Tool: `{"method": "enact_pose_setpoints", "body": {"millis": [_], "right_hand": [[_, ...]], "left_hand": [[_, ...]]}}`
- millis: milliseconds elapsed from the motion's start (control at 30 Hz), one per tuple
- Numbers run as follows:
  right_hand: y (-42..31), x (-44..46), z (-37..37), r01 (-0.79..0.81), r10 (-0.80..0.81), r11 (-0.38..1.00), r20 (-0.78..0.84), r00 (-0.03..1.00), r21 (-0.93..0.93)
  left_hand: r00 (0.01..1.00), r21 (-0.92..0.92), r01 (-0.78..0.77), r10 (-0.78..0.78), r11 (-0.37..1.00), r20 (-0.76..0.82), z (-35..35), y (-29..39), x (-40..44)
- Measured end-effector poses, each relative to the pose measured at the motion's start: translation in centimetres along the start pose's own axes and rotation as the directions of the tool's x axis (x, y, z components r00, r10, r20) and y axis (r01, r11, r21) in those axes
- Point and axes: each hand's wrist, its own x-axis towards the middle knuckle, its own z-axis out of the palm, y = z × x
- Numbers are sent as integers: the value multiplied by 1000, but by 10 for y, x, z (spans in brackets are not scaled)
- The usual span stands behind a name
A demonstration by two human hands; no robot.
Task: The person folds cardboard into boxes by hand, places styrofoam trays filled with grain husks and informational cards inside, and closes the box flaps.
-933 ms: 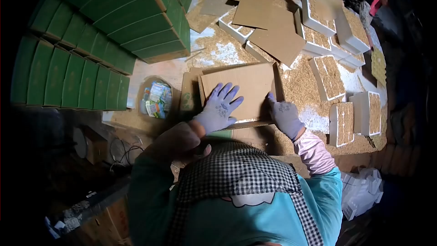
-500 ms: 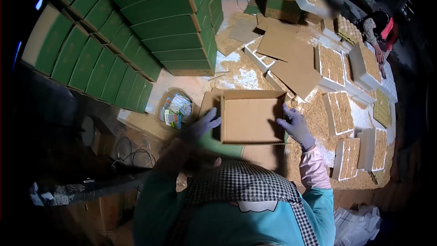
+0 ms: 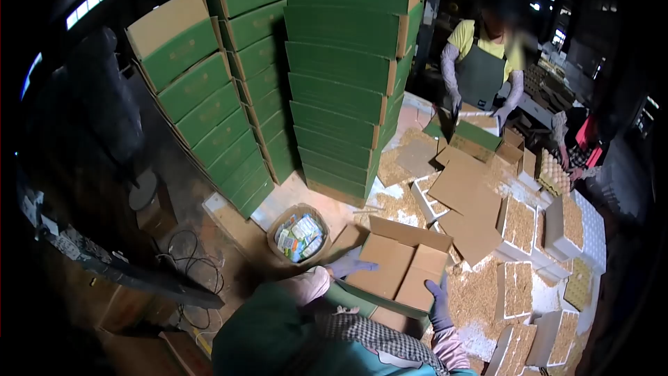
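An open-topped cardboard box (image 3: pixel 390 264), brown inside and green outside, sits tilted in front of me at the near side of the table. A panel or seam divides its floor, with the right part a separate brown piece. My left hand (image 3: pixel 351 263), in a purple glove, grips the left wall, its fingers reaching over into the box. On the right wall, my right hand (image 3: pixel 438 302), gloved too, has its fingers bent over the edge. Green cardboard lies under the box. Left of it stands a round tub (image 3: pixel 273 242) holding printed packets (image 3: pixel 300 238).
Tall stacks of green boxes (image 3: pixel 341 90) rise behind the tub. Flat cardboard sheets (image 3: pixel 465 184) lie beyond my box. Foam trays filled with husk-like material (image 3: pixel 518 289) stand at the right among loose husks. A co-worker (image 3: pixel 483 63) handles a green box (image 3: pixel 476 138) across the table.
The view has swung up and left. My left hand, apart from the box before, now holds its left wall, and the box is turned and tilted. The co-worker's foam tray has come down at the green box.
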Motion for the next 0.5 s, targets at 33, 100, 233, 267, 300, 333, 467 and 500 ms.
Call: {"method": "enact_pose_setpoints", "body": {"millis": [33,100,233,267,300,333,467,500], "right_hand": [[-24,3,3,40,-42,996,15,999,77],[-60,37,-12,51,-87,843,42,995,535],[-234,106,13,533,-571,690,-84,817,490],[-284,123,23,626,-669,641,-77,739,444],[-331,139,38,705,-752,590,-48,657,394],[-375,155,55,769,-815,543,-9,580,338],[-503,221,170,495,-660,750,452,600,438],[-515,245,186,315,-508,861,671,541,398]], "left_hand": [[994,173,-96,87,980,58,-8,33,14],[950,554,-309,281,773,137,-48,130,56],[115,875,-364,948,319,-297,-115,398,40],[22,905,-272,943,326,-333,-150,441,45],[97,802,-434,907,410,-410,-180,470,50],[180,699,-571,897,430,-405,-202,488,54],[511,350,-756,833,553,-212,-263,482,97],[407,467,-728,864,503,-297,-282,478,121]]}}
